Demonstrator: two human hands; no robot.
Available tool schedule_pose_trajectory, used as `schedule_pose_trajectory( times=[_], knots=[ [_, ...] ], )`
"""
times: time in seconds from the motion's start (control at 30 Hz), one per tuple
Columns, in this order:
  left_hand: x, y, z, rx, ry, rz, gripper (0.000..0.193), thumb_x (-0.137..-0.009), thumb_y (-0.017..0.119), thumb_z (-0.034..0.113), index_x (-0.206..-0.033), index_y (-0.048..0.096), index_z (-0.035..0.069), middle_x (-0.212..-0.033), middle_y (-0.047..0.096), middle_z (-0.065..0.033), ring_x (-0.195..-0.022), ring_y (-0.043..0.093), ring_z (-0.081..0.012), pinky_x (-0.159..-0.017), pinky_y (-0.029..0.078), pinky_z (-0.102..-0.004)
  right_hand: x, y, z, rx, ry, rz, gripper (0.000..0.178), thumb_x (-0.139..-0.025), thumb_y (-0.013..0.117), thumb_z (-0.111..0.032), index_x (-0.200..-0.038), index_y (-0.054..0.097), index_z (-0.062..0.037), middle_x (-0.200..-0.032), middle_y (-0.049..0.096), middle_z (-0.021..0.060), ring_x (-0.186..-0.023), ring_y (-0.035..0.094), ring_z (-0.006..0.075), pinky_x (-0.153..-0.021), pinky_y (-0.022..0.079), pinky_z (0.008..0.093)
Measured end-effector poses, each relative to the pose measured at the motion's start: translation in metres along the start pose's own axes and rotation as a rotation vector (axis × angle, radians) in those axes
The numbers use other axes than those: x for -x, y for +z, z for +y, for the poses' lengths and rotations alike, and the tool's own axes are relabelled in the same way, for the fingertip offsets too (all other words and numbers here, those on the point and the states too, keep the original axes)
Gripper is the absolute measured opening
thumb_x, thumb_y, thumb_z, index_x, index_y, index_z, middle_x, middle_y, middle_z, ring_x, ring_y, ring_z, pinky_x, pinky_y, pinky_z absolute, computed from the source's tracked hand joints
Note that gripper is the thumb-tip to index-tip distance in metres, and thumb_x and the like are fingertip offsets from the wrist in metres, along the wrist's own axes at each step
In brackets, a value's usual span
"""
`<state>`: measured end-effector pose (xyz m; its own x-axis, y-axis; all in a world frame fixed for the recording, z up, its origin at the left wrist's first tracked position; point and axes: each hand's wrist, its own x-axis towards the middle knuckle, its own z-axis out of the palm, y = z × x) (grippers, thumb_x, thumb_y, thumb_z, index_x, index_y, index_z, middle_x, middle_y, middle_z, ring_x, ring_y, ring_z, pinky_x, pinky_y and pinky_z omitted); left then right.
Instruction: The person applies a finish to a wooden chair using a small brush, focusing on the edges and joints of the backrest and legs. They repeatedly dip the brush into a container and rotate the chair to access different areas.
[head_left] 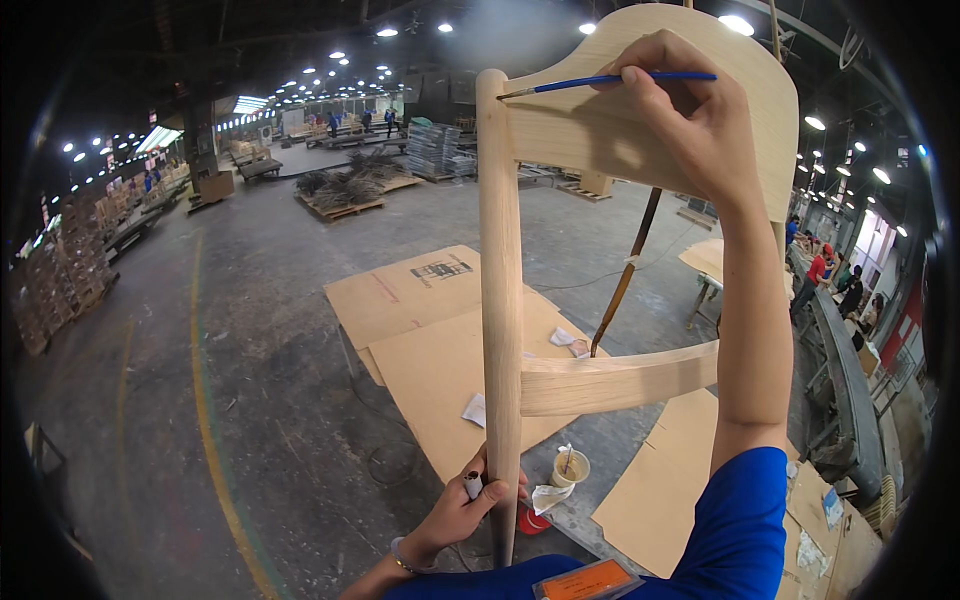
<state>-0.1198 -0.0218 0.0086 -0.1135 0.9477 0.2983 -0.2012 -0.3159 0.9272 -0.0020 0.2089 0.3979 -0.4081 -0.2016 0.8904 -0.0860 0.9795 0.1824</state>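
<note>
A pale wooden chair back stands before me, with a round post (pixel 500 250) on its left, a curved top panel (pixel 590 135) and a lower rail (pixel 620 385). Between the fingertips of my right hand (pixel 700 125) is a thin blue paintbrush (pixel 600 80). Its tip meets the joint of post and panel, near the post's top. Low on the same post my left hand (pixel 458 515) is wrapped round the wood. A short white stick with a dark end (pixel 473 486) pokes out of that hand; its kind is unclear.
Cardboard sheets (pixel 420 350) cover a surface beyond the chair. A cup (pixel 570 466) with a stirrer stands near the post's foot, beside a red container (pixel 532 520). A dark brown stick (pixel 625 275) leans behind. Other people (pixel 815 275) work along a conveyor at right.
</note>
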Motion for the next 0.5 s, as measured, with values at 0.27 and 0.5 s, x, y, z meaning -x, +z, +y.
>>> schedule_pose_trajectory(
  times=[0.27, 0.5],
  knots=[
    [-0.001, -0.008, -0.002, 0.034, -0.016, 0.013, 0.057, -0.115, 0.053, 0.014, -0.166, 0.029, 0.000, -0.126, 0.067, -0.0133, -0.114, 0.070, -0.0222, -0.105, 0.056, -0.0409, -0.003, 0.008, 0.004, -0.006, -0.002, -0.021, 0.015, -0.106, 0.065, -0.012, -0.109, 0.071, 0.0017, -0.100, 0.073, 0.0020, -0.101, 0.071, 0.0100, -0.092, 0.053, 0.0268],
    [-0.003, -0.023, -0.004, -0.019, 0.049, 0.015, 0.058, -0.116, 0.052, 0.017, -0.166, 0.029, -0.001, -0.125, 0.067, -0.0131, -0.112, 0.070, -0.0212, -0.103, 0.056, -0.0402, 0.005, 0.007, 0.011, -0.268, 0.041, 0.287, 0.018, -0.109, 0.063, -0.012, -0.116, 0.072, 0.0020, -0.109, 0.076, 0.0044, -0.109, 0.069, 0.0103, -0.099, 0.050, 0.0255]
  ],
)
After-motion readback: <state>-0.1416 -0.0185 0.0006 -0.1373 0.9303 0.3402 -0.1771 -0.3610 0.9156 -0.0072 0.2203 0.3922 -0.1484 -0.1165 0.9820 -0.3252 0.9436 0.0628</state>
